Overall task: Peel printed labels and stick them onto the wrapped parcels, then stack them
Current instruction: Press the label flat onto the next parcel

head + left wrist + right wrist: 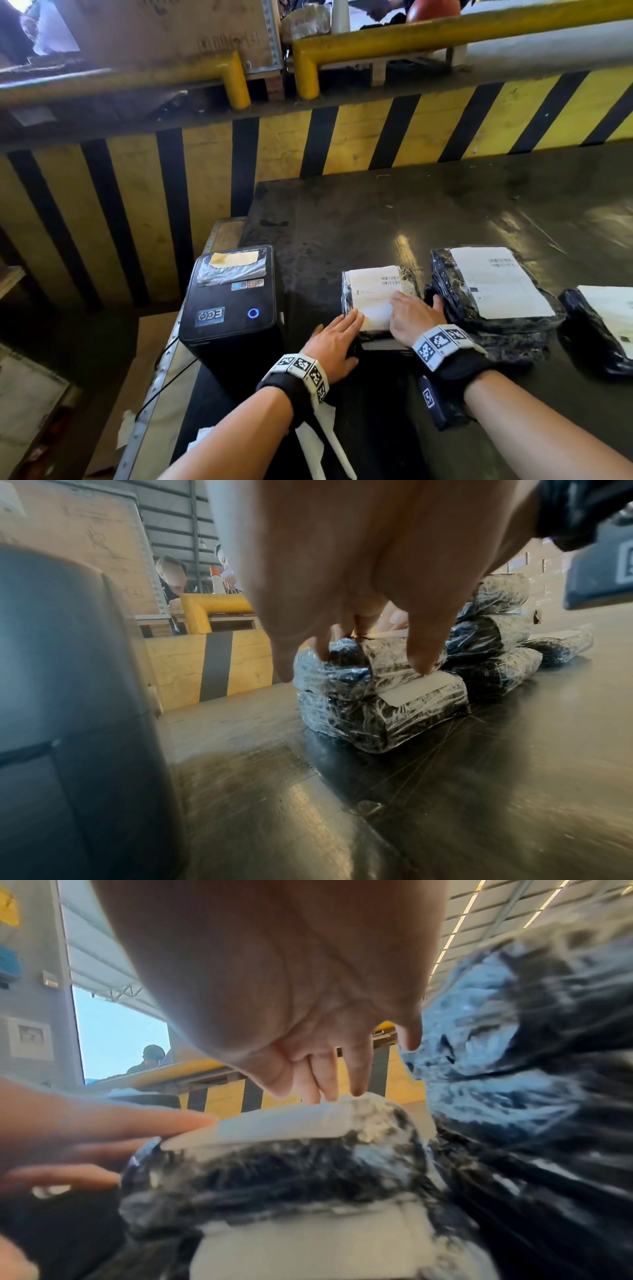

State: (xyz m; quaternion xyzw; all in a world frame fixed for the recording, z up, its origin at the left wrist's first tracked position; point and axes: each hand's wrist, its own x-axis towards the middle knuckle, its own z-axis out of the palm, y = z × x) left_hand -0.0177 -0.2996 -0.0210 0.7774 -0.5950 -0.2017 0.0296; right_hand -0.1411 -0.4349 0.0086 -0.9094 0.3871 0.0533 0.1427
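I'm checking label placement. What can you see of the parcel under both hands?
The parcel is a dark bundle wrapped in crinkled clear film, lying flat atop another wrapped parcel on the dark table, right of the black printer. A white barcoded label covers its top. The left hand and right hand press on it with straight fingers.

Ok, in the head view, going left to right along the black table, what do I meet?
Label printer → left hand → parcel being labelled under both hands → right hand → second labelled parcel → third parcel at the edge.
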